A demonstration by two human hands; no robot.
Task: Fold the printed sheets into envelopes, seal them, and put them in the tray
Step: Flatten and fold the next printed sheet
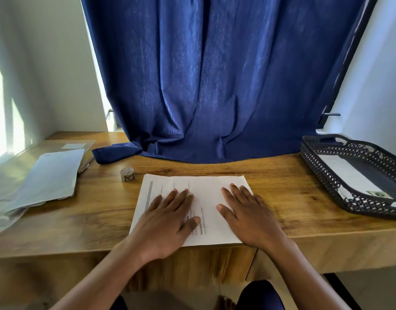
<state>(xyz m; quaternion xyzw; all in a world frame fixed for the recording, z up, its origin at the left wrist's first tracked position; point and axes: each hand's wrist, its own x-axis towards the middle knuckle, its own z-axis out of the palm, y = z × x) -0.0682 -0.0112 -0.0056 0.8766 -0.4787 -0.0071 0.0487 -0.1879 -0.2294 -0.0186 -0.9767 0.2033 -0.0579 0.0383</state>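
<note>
A white printed sheet [206, 186] lies flat at the front middle of the wooden desk, its near edge at the desk's front edge. My left hand [168, 218] rests on its left half with straight fingers spread. On the right half my right hand [248, 211] lies flat, fingers straight. A dark perforated tray [327, 175] stands at the right of the desk and holds a white sealed envelope [347, 175] with a sticker near its front end. A small roll of stickers [127, 174] sits just beyond the sheet's far left corner.
A stack of pale sheets [51, 175] and clear plastic sleeves lies on the desk's left side. A blue curtain [215, 86] hangs behind and drapes onto the desk's back edge. White walls close in on both sides.
</note>
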